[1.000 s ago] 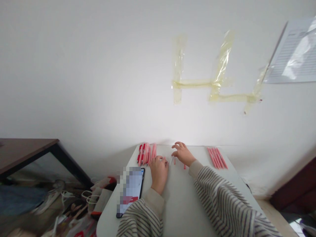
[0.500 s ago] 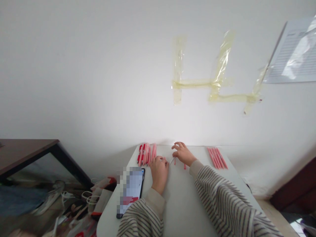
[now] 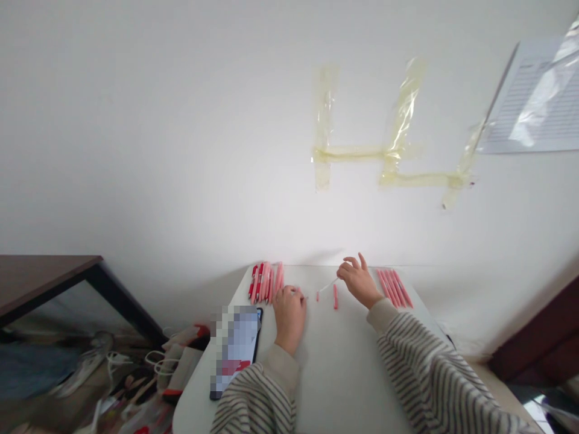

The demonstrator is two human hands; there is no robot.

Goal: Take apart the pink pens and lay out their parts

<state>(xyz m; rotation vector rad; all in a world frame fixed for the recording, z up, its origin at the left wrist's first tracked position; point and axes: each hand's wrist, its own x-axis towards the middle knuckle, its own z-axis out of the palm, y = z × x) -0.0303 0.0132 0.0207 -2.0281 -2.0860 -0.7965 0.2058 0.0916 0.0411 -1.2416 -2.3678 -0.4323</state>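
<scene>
My right hand pinches one end of a thin white pen refill, which slants down to the left above the white table. Closed around a pink pen barrel is my left hand; most of the barrel is hidden by the fingers. Between the hands lie a short pink pen piece and a longer pink pen piece. Several red and pink pens are lined up just beyond my left hand. To the right of my right hand rest several pink pen barrels side by side.
A phone lies at the table's left side. The white wall with yellowed tape rises behind the table. A dark desk stands to the left, with bags and cables on the floor.
My right hand has moved right, drawing the white refill away from my left hand. The left hand stays nearly in place, still closed on the barrel. The view has shifted slightly.
</scene>
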